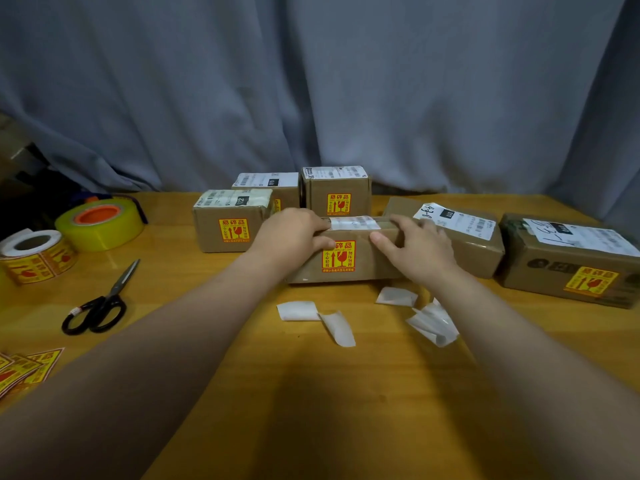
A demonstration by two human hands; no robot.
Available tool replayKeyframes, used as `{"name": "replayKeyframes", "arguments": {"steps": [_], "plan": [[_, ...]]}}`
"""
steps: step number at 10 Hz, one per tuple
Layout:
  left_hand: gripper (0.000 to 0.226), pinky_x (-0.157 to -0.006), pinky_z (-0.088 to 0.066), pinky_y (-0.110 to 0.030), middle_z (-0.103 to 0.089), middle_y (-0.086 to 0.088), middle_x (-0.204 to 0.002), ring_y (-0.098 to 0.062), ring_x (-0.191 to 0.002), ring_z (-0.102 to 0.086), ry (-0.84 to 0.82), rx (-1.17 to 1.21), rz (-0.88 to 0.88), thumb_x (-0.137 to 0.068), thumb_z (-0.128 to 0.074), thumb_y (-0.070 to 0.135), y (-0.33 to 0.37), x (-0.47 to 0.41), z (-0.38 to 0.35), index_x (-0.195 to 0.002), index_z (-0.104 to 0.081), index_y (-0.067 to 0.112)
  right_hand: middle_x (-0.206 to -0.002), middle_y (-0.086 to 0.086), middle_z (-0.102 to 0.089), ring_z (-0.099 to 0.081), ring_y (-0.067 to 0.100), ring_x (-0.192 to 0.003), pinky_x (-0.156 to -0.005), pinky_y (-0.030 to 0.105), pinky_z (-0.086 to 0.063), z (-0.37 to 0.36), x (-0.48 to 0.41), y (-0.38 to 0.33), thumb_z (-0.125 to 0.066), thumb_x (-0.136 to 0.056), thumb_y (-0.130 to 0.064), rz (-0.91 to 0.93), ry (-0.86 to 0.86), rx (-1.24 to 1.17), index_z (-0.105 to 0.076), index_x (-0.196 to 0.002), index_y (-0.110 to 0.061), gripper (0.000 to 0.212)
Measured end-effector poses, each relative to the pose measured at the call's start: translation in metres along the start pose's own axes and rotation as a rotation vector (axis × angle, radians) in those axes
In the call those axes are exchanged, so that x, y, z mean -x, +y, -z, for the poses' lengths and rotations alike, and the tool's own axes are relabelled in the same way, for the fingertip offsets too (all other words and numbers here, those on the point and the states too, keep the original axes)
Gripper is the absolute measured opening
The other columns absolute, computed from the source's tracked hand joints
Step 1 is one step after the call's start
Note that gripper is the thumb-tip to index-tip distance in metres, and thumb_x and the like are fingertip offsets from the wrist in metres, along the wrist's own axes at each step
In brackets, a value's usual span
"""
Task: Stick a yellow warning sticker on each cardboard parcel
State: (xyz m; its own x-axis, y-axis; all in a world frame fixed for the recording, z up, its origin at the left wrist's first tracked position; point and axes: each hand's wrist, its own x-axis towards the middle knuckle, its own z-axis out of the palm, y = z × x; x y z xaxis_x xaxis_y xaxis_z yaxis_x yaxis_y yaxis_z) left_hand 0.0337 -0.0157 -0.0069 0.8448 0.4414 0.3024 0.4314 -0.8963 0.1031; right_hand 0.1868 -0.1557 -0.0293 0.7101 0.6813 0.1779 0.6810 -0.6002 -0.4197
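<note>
Six brown cardboard parcels stand on a yellow wooden table. Each carries a white shipping label with print too blurred to read. Two labels on the right also bear black handwritten scrawl.

The oblong middle parcel lies nearest the person. The left hand grips its left end and the right hand its right end, fingers curled over the top edge and thumbs on the front face. Between the thumbs sits a square yellow warning sticker printed in red with 易碎品, an arrow and a cracked goblet. The same sticker shows on four more parcels, on one only as a sliver.

At left are one roll of yellow stickers, one glossy yellowish tape roll with an orange core, black scissors and several loose cut stickers. Four curled white backing slips lie before the held parcel.
</note>
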Motion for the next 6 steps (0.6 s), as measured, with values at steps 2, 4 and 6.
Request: {"name": "replayKeyframes", "arguments": {"steps": [2,4,6], "plan": [[0.036,-0.093,-0.045,-0.04,-0.066,-0.006,-0.118,-0.024,-0.111,-0.057,0.053,0.014,0.008,-0.096,-0.042,0.036,-0.01,-0.015,-0.02,-0.121,-0.061,0.018,-0.146,0.012,-0.037,-0.028,0.036,-0.138,-0.112,0.065,-0.012,-0.01,-0.026,0.013,-0.042,-0.084,-0.067,0.023,-0.098,0.081,-0.02,-0.142,-0.041,0.067],[0.036,-0.096,-0.037,-0.029,-0.056,-0.005,-0.13,-0.022,-0.119,-0.05,0.039,0.133,0.095,-0.096,-0.046,0.031,-0.017,-0.03,-0.021,-0.128,-0.055,0.016,-0.149,0.012,-0.033,-0.019,0.036,-0.142,-0.113,0.064,0.001,-0.013,-0.045,0.007,-0.046,-0.085,-0.062,0.031,-0.081,0.134,-0.021,-0.142,-0.041,0.066],[0.033,-0.095,-0.04,-0.032,-0.048,-0.003,-0.126,-0.02,-0.115,-0.048,-0.025,0.225,0.155,-0.09,-0.055,0.035,-0.017,-0.034,-0.009,-0.119,-0.054,0.019,-0.15,0.015,-0.03,-0.015,0.035,-0.143,-0.113,0.063,0.002,-0.002,-0.043,-0.007,-0.039,-0.087,-0.065,0.049,-0.07,0.214,-0.027,-0.142,-0.032,0.066]]}}
